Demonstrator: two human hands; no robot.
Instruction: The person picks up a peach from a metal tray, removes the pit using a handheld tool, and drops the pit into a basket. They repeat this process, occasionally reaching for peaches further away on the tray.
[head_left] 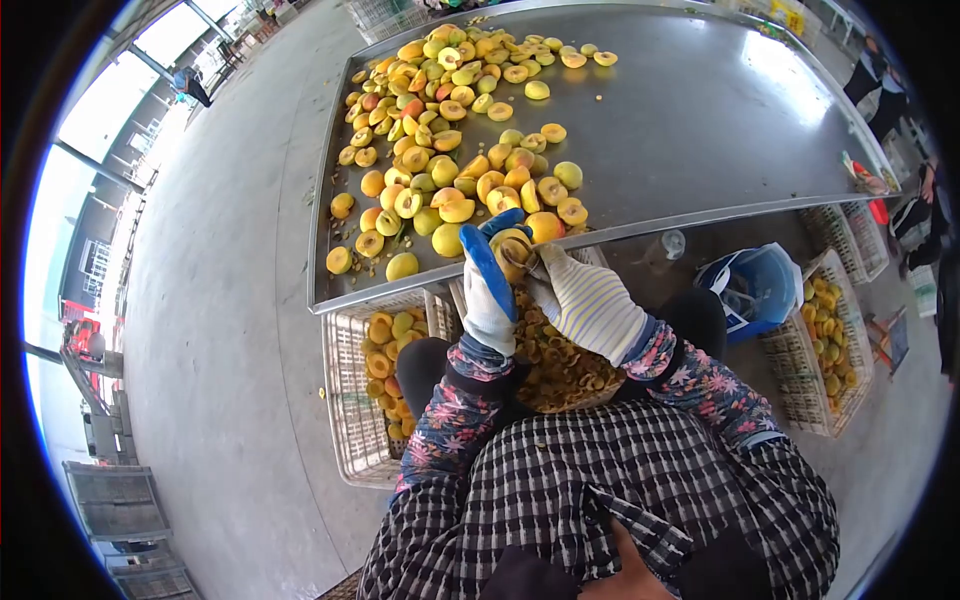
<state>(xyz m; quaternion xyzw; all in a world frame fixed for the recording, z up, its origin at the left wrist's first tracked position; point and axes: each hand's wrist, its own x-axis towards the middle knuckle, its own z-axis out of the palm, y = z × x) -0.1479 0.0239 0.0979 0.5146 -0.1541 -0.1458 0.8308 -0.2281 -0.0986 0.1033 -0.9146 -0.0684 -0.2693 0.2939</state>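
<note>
Head view: a single yellow fruit (510, 250) sits just above the rim of the table, near the middle of the frame. It rests inside the curled fingers of the left hand (490, 290), at seven o'clock from it; the blue-coated fingers bend around its far side and are open only as wide as the fruit they grip. Fingers of the right hand (598, 308), in a striped glove, meet its edge at four o'clock, bunched nearly together; whether they pinch a small tool there cannot be told.

The held fruit is rounded and dull yellow with a brownish tinge, and a dark curved line crosses the side facing the right hand.

At eleven o'clock from it, a pile of fruit (440, 130), yellow with green and red blushes, many pieces halved, spreads over the metal table (690, 120). Toward five o'clock, below the hands, a heap of brownish pieces (565, 375) lies in a crate. Another crate (350, 430), at half past seven, holds yellow halves. A blue bucket (765, 290) stands at three o'clock, beside a further fruit-filled crate (795, 390).
</note>
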